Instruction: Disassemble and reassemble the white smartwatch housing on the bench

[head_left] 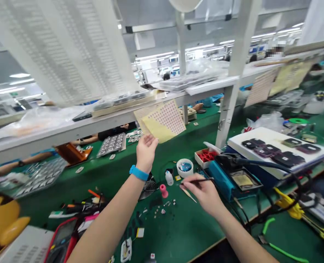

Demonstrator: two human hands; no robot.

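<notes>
Two hands are at work over the green table [189,226]. Left of centre, the left hand [145,149], a blue wristband [138,172] below it, is raised toward the shelf [96,124], its fingers [151,139] closed on the lower edge of a yellow sheet [163,122] printed with rows of small red dots; a second, paler sheet lies behind it. The sheet sits in the middle of the frame, hanging under the shelf's edge.

Right of it, the right hand [203,190] pinches a thin dark tool [199,180], likely tweezers, tip pointing left toward a white cup [185,167] and a small white bottle [169,178].

By my judgement the step is taking a sheet for picking off dots; next would call for lowering it within the tool's reach.
</notes>
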